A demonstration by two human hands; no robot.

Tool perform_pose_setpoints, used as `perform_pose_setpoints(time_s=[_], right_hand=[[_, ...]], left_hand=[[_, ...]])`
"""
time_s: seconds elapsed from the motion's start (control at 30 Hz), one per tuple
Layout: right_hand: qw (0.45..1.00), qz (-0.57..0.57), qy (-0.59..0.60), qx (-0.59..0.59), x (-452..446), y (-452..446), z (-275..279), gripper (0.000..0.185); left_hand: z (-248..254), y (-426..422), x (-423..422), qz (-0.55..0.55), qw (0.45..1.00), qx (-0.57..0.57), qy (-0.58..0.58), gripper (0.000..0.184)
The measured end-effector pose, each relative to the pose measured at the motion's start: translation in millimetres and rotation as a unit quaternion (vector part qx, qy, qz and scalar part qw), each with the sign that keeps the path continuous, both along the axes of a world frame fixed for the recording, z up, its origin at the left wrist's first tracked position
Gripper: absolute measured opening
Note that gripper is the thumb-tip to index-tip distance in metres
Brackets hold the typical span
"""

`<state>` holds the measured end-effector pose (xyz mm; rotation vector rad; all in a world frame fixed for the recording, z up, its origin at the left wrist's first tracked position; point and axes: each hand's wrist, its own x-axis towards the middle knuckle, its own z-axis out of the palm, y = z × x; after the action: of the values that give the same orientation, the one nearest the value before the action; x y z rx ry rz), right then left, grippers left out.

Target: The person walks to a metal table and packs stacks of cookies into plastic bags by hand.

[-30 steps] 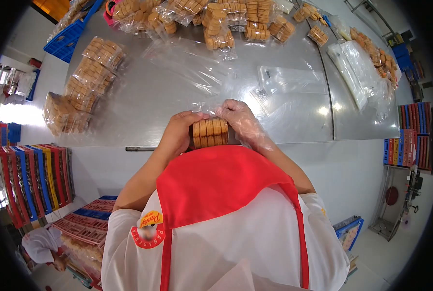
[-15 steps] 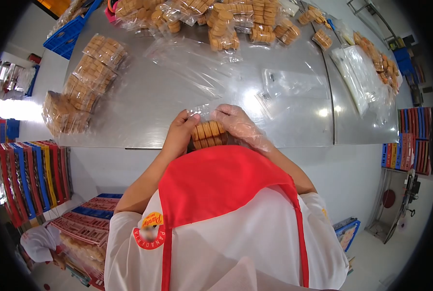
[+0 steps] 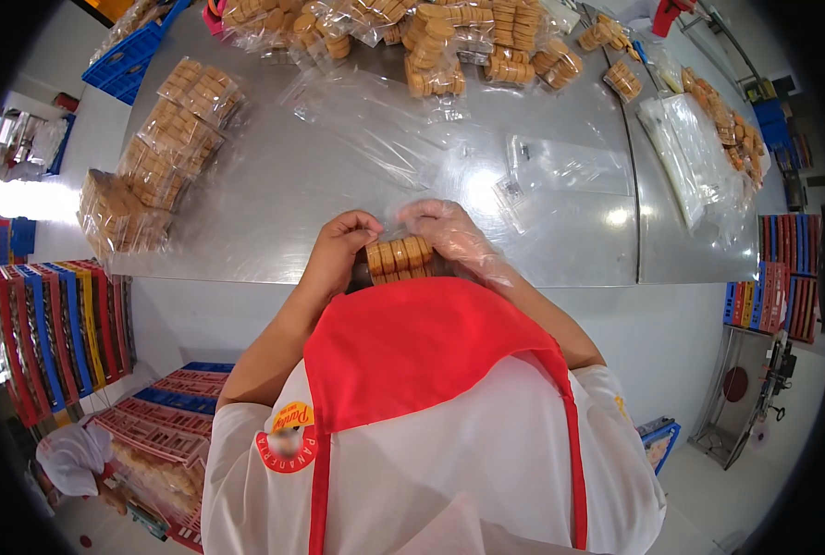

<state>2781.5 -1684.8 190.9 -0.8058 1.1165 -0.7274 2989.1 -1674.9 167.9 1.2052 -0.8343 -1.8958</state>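
A clear plastic bag of round cookies (image 3: 400, 259) stands at the table's near edge, right against my red apron. My left hand (image 3: 346, 239) pinches the left side of the bag's open end between thumb and fingers. On the other side, my right hand (image 3: 445, 229), in a clear plastic glove, is closed on the right side of the same end. The cookies sit in rows just below both hands. The apron hides the lower part of the bag.
Filled cookie bags (image 3: 167, 139) line the left of the steel table (image 3: 338, 176); more bags (image 3: 431, 46) are heaped at the back. Flat plastic bags (image 3: 560, 166) lie right of centre, with a bag stack (image 3: 676, 148) farther right. Another person (image 3: 72, 458) is at lower left by crates.
The bag's top edge, stretched between my hands before, now shows less and seems lowered. My left fingers have shifted slightly upward. The view has moved a little.
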Motion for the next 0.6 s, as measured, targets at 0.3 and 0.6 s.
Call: perform_pose_setpoints(time_s=[0.3,0.6], right_hand=[[0.991,0.075,-0.012,0.107,-20,4,9,0.022],[0.986,0.103,-0.099,0.087,-34,17,0,0.041]], left_hand=[[31,3,-2,-0.183,0.934,-0.160,-0.262,0.036],[46,3,-13,-0.270,0.845,-0.200,-0.416,0.065]])
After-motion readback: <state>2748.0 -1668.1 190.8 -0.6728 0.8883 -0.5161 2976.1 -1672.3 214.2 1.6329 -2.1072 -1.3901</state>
